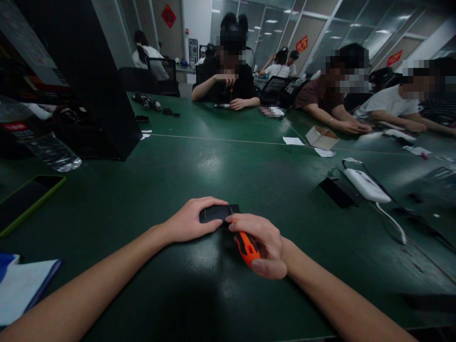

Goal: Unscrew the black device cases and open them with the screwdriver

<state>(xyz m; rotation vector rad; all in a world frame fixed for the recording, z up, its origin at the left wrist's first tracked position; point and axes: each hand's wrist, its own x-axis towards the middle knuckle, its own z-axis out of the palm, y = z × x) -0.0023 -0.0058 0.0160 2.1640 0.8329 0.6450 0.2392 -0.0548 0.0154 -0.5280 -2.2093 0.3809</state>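
— What's in the right hand (264, 246)?
— A screwdriver (246, 248) with an orange and black grip. The fingers are wrapped tight round the handle and the shaft points up and away, toward the black gadget (218, 213) just beyond the knuckles

— And the left hand (190, 223)?
— Curled over that gadget from the left, thumb on the near edge and fingers along the far one, pinning it flat on the green table (228, 161). The two hands nearly touch over it; whether the tip of the tool is actually on it, I can't tell

— What else is near?
— To the right, well apart, a white power bank (366, 186) with a trailing cable, and a flat black block (338, 192) beside it. Further back, a small cardboard box (321, 137). To the left, a phone (26, 202) in a green case lying screen up, a clear water bottle (41, 140), and a notebook (24, 287) at the near corner

— Anyone else at the table?
— Several people sit along the far side, their hands on the table
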